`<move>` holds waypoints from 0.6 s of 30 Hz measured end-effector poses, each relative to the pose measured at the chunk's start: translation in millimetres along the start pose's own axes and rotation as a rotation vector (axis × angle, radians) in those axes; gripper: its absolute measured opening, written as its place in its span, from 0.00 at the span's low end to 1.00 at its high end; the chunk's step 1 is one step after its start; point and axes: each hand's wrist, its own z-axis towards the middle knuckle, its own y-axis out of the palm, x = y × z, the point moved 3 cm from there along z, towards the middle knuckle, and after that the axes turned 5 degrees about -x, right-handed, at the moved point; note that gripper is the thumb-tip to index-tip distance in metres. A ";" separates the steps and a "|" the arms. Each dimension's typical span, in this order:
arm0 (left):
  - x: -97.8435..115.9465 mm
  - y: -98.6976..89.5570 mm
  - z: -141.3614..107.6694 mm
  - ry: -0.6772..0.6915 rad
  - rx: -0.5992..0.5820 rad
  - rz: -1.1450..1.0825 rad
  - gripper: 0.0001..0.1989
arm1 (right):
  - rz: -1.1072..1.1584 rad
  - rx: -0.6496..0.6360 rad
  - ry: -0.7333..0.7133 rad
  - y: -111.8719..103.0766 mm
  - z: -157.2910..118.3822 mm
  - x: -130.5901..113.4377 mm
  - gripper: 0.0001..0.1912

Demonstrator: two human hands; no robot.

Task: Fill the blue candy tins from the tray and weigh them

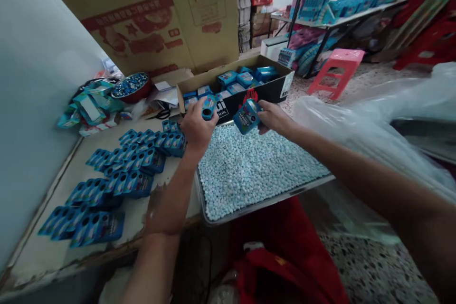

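My left hand [197, 128] is closed around a small blue box [208, 107] with a dark round hole in its face, held above the tray's far left corner. A second blue box [246, 117], printed with white lettering, is tilted in the fingers of my right hand [271, 116]. Below both hands lies a metal tray [213, 221] heaped with pale blue and white pellets [256, 166]. Just behind the hands stands a long black carton [231, 104] with several blue boxes [235, 80] inside.
Rows of blue boxes [135, 156] stand on the worn table [42, 261] at left. Behind them are a red bowl [142, 92] of small blue pieces and scissors [161, 114]. A tall cardboard sheet [206, 14] rises behind. Plastic sheeting [356, 123] and a pink stool [337, 69] are at right.
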 end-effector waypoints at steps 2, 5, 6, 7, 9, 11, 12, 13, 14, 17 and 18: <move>14.5 15.4 -29.5 -0.028 -0.008 0.000 0.24 | 0.169 -0.002 0.077 23.8 -12.2 17.9 0.10; 32.0 38.8 -64.1 0.001 -0.120 -0.033 0.25 | 0.295 -0.072 0.084 57.4 -33.8 32.3 0.08; 33.8 43.2 -71.8 0.023 -0.158 -0.058 0.26 | 0.334 -0.100 0.086 64.2 -40.4 35.0 0.06; 33.2 45.3 -77.2 0.057 -0.197 -0.094 0.28 | 0.364 -0.121 0.093 68.0 -46.1 37.3 0.05; 25.7 43.2 -81.5 0.157 -0.291 -0.196 0.30 | 0.420 -0.148 0.119 67.7 -54.2 41.8 0.04; 12.9 35.1 -79.3 0.245 -0.412 -0.302 0.29 | 0.484 -0.183 0.170 63.2 -58.0 46.6 0.04; 5.9 29.9 -76.6 0.263 -0.466 -0.348 0.28 | 0.517 -0.214 0.198 61.6 -58.7 48.6 0.04; -0.7 24.8 -73.5 0.265 -0.508 -0.391 0.27 | 0.548 -0.254 0.219 61.1 -58.9 50.0 0.04; -6.3 20.4 -70.6 0.259 -0.542 -0.434 0.25 | 0.570 -0.296 0.234 61.6 -58.9 50.8 0.05; -15.3 13.1 -65.5 0.271 -0.592 -0.558 0.21 | 0.599 -0.370 0.239 65.9 -58.0 51.6 0.06; -16.9 12.8 -64.7 0.270 -0.596 -0.581 0.21 | 0.601 -0.376 0.233 67.2 -57.3 52.2 0.07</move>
